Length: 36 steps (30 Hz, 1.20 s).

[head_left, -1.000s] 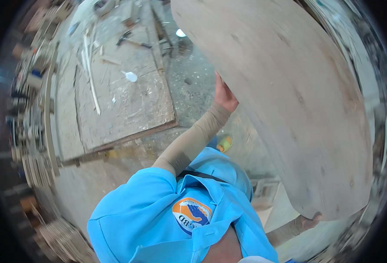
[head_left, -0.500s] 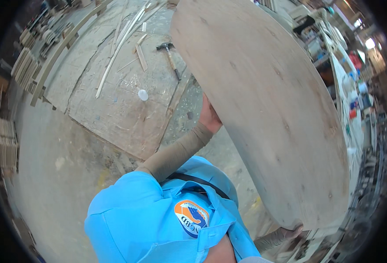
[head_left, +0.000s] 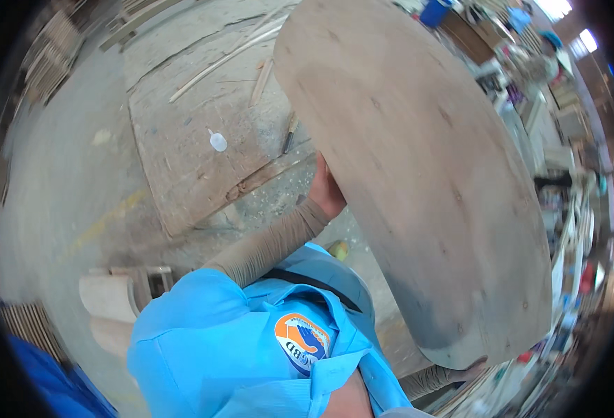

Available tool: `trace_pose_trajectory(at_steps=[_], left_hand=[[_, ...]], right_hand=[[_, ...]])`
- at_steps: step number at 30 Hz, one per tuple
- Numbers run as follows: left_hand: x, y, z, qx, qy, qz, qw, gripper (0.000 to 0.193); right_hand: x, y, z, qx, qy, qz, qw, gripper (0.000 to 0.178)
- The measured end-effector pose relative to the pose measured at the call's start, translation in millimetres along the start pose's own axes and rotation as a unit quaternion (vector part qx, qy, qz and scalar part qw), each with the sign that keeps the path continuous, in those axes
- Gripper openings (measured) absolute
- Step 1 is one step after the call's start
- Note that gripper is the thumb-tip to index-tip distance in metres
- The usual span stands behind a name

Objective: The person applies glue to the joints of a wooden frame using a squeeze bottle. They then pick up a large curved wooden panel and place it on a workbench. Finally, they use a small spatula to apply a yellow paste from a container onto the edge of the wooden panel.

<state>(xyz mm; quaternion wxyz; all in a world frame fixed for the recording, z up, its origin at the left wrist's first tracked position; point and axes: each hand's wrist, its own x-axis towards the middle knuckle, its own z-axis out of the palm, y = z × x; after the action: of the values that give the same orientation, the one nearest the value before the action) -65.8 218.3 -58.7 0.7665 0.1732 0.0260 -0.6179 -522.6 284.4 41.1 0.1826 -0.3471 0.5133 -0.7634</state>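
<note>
A large, curved plywood panel (head_left: pixel 425 174) with rounded corners slants across the right half of the head view. My left hand (head_left: pixel 328 189) grips its left edge about halfway along, the fingers partly behind the board. At the near lower end, my right hand (head_left: pixel 468 370) curls round the panel's rim, mostly under it. Just beyond my left hand, the handle of a hammer (head_left: pixel 290 134) lies on a low wooden platform (head_left: pixel 182 160); the panel hides its head. A small white plastic container (head_left: pixel 218 141) rests on the same platform.
Thin wood strips (head_left: pixel 230 61) lie at the platform's far side. Curved pale panels (head_left: pixel 108 296) stand on the floor at my left, near a blue sheet (head_left: pixel 49 376). Stacked slatted wood (head_left: pixel 53 59) is at the far left. Cluttered workbenches and a blue bin (head_left: pixel 435 12) line the right.
I have turned to the left with the panel still in both hands. The surroundings have swung clockwise; the curved panels and blue sheet have come into view, and the hammer's head is now hidden.
</note>
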Motion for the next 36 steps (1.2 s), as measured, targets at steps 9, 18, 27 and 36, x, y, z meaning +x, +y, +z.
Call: trace_pose_trajectory(at_steps=[9,18,27,36], left_hand=[[27.6,-33.9,23.8,-0.104,0.032,0.207,0.972,0.086],[84.7,-40.3,20.3,-0.253,0.065,0.299,0.918,0.078],[126.3,-12.7,46.7,-0.256,0.119,0.293,0.914,0.074],[178.1,-1.0,48.7,-0.150,0.283,0.355,0.878,0.067]], right_hand=[[173.4,86.7,219.8,0.126,-0.301,0.046,0.944,0.053],[80.1,150.9,434.7,0.114,-0.516,0.105,0.842,0.053],[22.9,180.5,567.3,0.115,-0.640,0.143,0.746,0.054],[41.9,218.4,689.6,0.127,-0.691,0.164,0.692,0.054]])
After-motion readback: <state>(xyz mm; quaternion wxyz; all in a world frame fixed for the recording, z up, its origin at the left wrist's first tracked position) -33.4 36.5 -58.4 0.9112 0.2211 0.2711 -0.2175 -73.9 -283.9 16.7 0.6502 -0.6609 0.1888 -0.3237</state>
